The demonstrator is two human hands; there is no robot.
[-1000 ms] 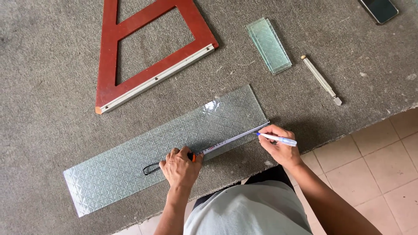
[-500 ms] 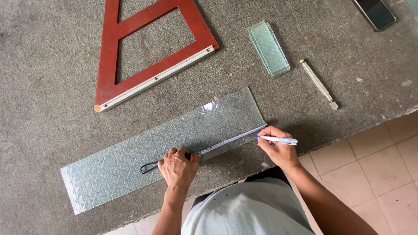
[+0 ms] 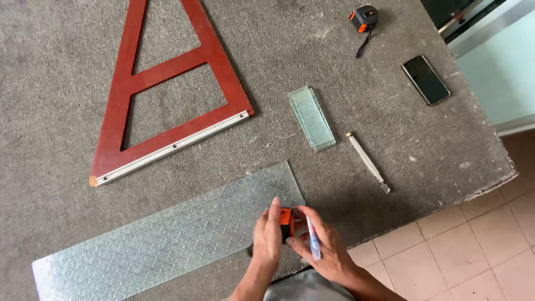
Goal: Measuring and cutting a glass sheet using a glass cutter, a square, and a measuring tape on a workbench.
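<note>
Both hands (image 3: 295, 237) clamped around orange tape measure (image 3: 286, 222), pen (image 3: 313, 241) pinched too; risks nudging patterned glass strip (image 3: 167, 234) off worktop (image 3: 390, 111) edge

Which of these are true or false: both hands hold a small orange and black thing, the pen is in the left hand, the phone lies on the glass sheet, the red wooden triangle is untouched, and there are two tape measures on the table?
1. Both hands hold a small orange and black tape measure. True: the left hand and the right hand close around it.
2. The pen is in the left hand. False: it lies in the right hand.
3. The phone lies on the patterned glass sheet. False: it lies on the grey table, far from it.
4. The red wooden triangle is untouched. True.
5. Two tape measures are in view. True: a second tape measure sits at the far edge.
</note>
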